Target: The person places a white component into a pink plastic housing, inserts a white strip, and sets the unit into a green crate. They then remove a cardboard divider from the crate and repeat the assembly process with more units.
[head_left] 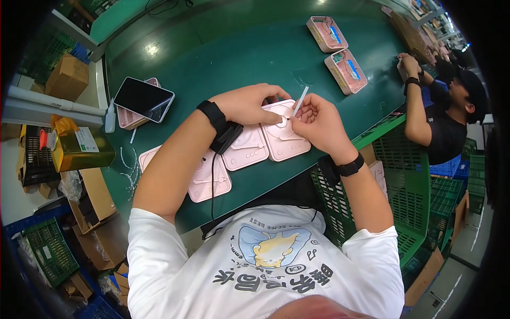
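Observation:
A pale pink panel [291, 150] with rounded corners lies in front of me on the green table. My left hand [247, 105] holds it, fingers curled at the far edge and thumb pressing by a small white round piece [282, 122] near its middle. Between the fingers of my right hand [319, 122] is a thin white stick [300, 101], tilted up above the panel; that hand's fingertips are close to the round piece. Left of this panel lies a second pink panel [245, 155], and further left a third [210, 187], partly covered by my left forearm.
Two open pink housings [348, 80] with blue parts and wires lie at the far right. A black-screened tablet [144, 99] rests on another pink housing, near a white bottle [110, 118]. A yellow metal can [85, 149] stands left. Green crates [398, 186] and a co-worker [443, 117] are right.

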`<state>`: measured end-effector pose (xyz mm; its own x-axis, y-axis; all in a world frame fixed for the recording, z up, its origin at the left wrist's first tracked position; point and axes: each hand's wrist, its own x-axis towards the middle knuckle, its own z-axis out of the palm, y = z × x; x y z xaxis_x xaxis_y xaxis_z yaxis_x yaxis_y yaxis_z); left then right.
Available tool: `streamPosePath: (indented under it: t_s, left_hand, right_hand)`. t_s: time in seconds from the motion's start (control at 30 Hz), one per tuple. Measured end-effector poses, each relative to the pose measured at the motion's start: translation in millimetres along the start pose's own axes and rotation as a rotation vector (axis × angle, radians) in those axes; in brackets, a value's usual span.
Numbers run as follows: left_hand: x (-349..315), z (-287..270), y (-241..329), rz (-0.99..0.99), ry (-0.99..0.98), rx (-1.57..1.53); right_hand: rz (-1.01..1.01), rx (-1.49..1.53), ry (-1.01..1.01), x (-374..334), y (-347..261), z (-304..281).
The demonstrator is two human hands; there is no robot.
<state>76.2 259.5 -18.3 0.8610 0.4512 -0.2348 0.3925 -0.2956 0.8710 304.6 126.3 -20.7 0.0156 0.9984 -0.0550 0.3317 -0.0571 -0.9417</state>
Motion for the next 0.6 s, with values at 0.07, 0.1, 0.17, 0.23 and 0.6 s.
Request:
streamPosePath:
  t_s: [0.07, 0.1, 0.17, 0.23, 0.6]
  left_hand:
    - [2.1, -0.6, -0.4, 0.008, 0.016, 0.011]
    - [2.9, -0.5, -0.2, 0.005, 0.014, 0.009]
    - [5.2, 0.8, -0.4, 0.003, 0.021, 0.004]
    - [8.3, 2.2, -3.5, 0.001, 0.022, 0.000]
    - [11.8, -1.4, -5.7, 0.034, 0.026, -0.039]
  right_hand:
    - [-0.012, -0.032, -0.003, 0.5, -7.0, -2.9]
    - [-0.039, -0.094, 0.001, 0.5, -12.8, -2.7]
    - [-0.092, -0.220, 0.010, 0.0, -17.8, -2.4]
    - [-0.107, -0.218, 0.002, -1.1, -11.6, -4.3]
    - [-0.226, -0.284, 0.004, 1.7, 0.0, -12.3]
